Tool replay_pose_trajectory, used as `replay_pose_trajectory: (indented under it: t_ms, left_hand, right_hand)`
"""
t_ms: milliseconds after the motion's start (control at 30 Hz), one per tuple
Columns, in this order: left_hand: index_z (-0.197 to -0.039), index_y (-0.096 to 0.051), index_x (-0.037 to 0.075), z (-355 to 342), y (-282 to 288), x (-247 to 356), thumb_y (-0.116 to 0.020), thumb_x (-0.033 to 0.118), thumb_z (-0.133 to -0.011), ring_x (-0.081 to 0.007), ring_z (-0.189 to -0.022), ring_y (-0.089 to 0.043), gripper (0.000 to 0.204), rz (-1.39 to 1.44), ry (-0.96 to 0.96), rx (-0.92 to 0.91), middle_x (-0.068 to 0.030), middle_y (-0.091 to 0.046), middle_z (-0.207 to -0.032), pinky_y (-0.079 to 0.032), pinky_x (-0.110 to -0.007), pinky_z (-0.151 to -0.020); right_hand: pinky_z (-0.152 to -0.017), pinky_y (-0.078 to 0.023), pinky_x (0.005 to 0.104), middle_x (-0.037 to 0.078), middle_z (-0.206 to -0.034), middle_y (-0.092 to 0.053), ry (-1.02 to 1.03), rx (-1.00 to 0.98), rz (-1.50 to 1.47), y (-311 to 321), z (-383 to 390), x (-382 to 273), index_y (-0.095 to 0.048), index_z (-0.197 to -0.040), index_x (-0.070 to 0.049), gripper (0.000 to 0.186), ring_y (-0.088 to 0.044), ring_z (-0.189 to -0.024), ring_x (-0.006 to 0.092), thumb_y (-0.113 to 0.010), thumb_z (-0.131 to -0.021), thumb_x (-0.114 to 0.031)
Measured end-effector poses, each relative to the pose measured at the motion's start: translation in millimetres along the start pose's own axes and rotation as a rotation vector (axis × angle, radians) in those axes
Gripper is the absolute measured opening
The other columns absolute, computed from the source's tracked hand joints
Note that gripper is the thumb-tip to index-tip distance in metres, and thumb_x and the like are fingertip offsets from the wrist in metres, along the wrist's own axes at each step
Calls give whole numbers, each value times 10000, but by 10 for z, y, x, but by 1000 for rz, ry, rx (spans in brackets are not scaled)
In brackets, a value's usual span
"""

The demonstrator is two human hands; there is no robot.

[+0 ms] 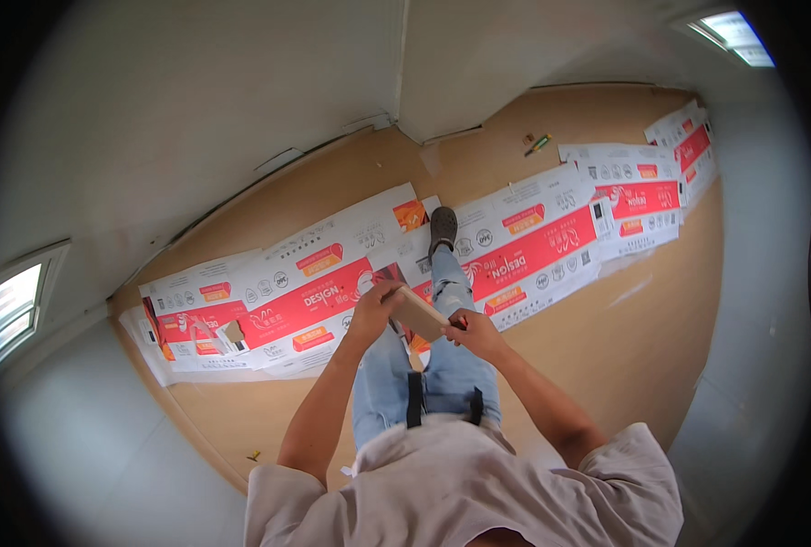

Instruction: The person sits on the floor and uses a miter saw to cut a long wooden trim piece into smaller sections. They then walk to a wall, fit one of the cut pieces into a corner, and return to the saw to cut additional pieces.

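A small tan rectangular board [418, 315] is held up in front of my thighs, tilted down toward the right. My left hand [374, 310] is closed round its upper left end. At its lower right end my right hand [478, 334] is closed, with a small dark thing [458, 325] showing between the fingers. What that dark thing is, I cannot tell. Beneath my hands, the floor bears a long band of flattened red-and-white printed cartons [323, 294]. One foot in a dark clog [443, 226] rests at the cartons' far edge.
Brown sheeting [624, 305] covers the floor around the cartons. A green-and-yellow hand tool [538, 146] lies near the far wall [332, 82]. At the lower left is a small yellow item [254, 456]. A torn cardboard piece [234, 334] sits on the cartons' left part.
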State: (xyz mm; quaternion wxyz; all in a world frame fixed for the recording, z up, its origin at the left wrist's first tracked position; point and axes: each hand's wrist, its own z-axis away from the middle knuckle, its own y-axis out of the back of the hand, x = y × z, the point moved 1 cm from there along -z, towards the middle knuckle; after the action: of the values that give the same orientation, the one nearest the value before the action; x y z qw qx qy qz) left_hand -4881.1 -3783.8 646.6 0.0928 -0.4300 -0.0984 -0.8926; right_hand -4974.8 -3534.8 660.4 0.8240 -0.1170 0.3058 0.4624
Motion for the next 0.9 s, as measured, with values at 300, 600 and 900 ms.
replay_pose_trajectory:
  t_ms: [300, 600, 900]
  left_hand:
    - [-1265, -650, 37, -3361, -304, -1265, -714, 191, -959, -189, -1028, -676, 349, 411, 142, 362, -92, -680, -1096, -539, -324, -911]
    - [-1436, -478, 38, -6760, -440, -2792, -781, 186, -906, -156, -1019, -633, 628, 602, -117, 506, -80, -639, -1143, -518, -306, -907]
    - [-1339, -615, 23, -7982, -507, -3145, -808, 239, -875, -200, -1054, -612, 548, 449, -355, 610, -105, -648, -1177, -511, -353, -912]
  right_hand:
    - [-633, -556, 481, 131, -747, -699, 470, 271, 736, 1009, -3499, 109, -657, -831, -94, 264, -697, -717, 373, -750, -875, -337]
    - [-601, -553, 445, 105, -695, -670, 634, 509, 742, 1213, -7022, 1075, -615, -843, -97, 243, -691, -668, 333, -720, -903, -308]
    - [-691, -575, 377, 134, -922, -750, 690, 743, 342, 1064, -7936, 1717, -660, -1144, -65, 205, -735, -797, 307, -677, -967, -167]
